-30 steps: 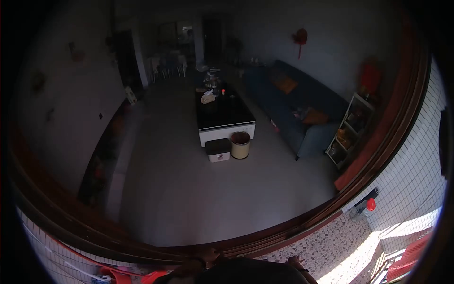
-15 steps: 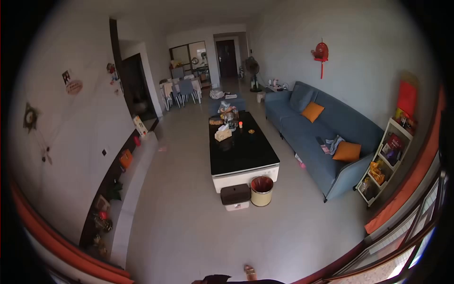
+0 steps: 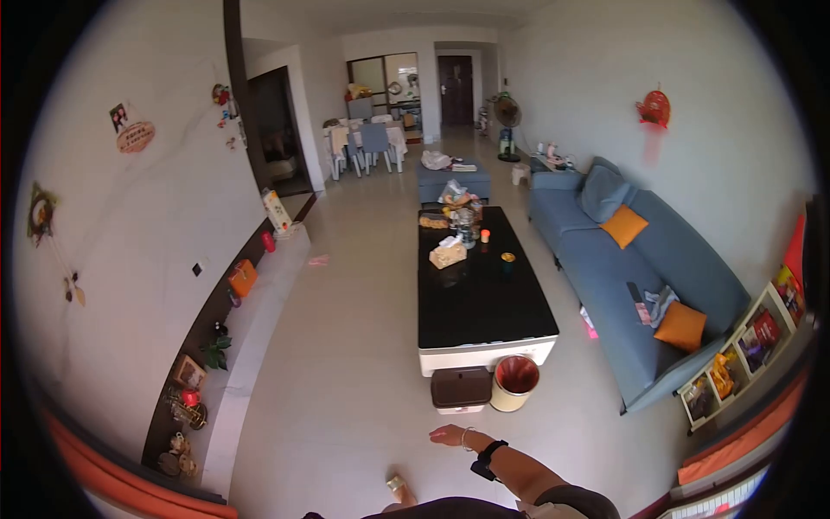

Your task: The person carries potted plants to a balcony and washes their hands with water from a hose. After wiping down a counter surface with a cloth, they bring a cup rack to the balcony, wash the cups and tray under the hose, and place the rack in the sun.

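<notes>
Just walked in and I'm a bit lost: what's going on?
The person's right hand is held out above the living-room floor, apparently empty, short of the brown-lidded box and the wastebasket. The left hand is out of view. A tissue box sits on the black-topped table, untouched.

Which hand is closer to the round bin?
Right, as far as I can see. The right hand is on the near side of the bin, not touching it. The left hand is out of view.
</notes>
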